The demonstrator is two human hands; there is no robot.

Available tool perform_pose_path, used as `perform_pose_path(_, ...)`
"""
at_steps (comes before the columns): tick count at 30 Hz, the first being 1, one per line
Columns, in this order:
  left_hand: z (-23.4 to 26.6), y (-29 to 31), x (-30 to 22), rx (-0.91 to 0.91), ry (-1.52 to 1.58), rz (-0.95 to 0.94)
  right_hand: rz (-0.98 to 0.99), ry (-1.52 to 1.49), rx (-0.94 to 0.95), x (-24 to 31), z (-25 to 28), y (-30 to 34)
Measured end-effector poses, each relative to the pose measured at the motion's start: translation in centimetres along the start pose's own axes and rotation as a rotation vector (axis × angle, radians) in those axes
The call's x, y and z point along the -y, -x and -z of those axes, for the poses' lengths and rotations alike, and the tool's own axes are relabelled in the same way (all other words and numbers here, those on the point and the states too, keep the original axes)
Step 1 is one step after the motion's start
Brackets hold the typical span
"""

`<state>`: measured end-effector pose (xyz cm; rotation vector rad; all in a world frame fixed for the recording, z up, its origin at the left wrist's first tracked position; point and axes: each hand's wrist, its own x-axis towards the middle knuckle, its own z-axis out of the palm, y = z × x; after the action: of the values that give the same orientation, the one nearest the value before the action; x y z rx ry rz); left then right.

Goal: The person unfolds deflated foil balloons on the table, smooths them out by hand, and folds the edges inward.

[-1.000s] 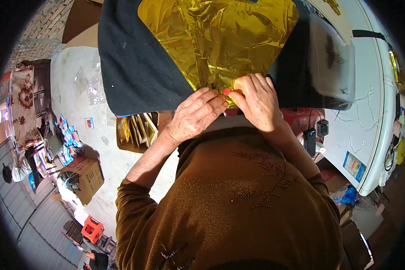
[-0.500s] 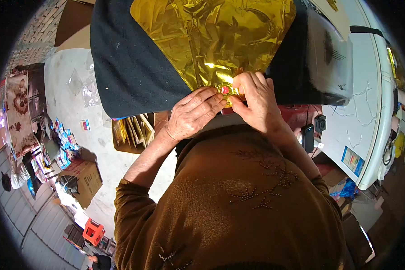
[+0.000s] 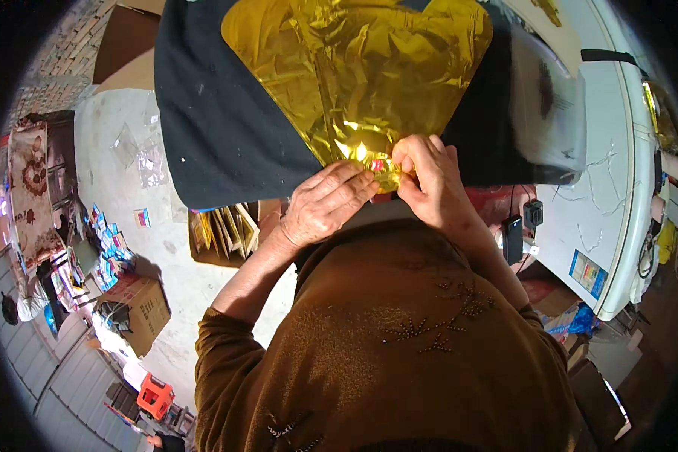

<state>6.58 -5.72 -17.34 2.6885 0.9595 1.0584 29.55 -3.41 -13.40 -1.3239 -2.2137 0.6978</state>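
Note:
A shiny, creased gold foil sheet (image 3: pixel 369 83), outlined like a flat foil balloon, lies on a black cloth (image 3: pixel 226 128). It narrows to a tip in front of my body. My left hand (image 3: pixel 330 200) pinches the left side of this tip, its fingers pressed together. From the right, my right hand (image 3: pixel 433 181) grips the other side between thumb and curled fingers. A small red-and-white spot (image 3: pixel 379 164) shows on or in the foil between my fingertips; I cannot make out what it is.
Below the cloth's left edge stands an open box (image 3: pixel 222 237) of folded gold pieces. A black device with a cable (image 3: pixel 513 239) lies to the right, beside a white surface (image 3: pixel 580 196). Further left are a cardboard box (image 3: pixel 139 309) and a red stool (image 3: pixel 155 396).
The foil tip and both hands appear slightly lower in the picture. My right fingers have curled in closer round the foil. A notch in the foil's far edge has come into view.

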Motion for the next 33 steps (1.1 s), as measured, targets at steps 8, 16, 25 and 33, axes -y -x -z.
perform_pose_path(8, 2.1, -1.4, -1.8, -0.020, -0.015, -0.016, 0.126, -0.038, -0.063, 2.5, 3.7, 0.1)
perform_pose_path(16, 5.1, -4.0, -4.0, 0.036, 0.019, -0.028, 0.264, 0.206, -0.199, 4.0, 8.9, -1.9)
perform_pose_path(25, 4.9, -7.4, -5.3, 0.074, 0.001, -0.001, 0.283, 0.482, -0.168, -1.2, 12.2, -5.2)
perform_pose_path(33, 6.3, -12.5, -5.3, -0.009, -0.064, 0.069, 0.385, 0.462, -0.401, -10.8, 20.7, -10.6)
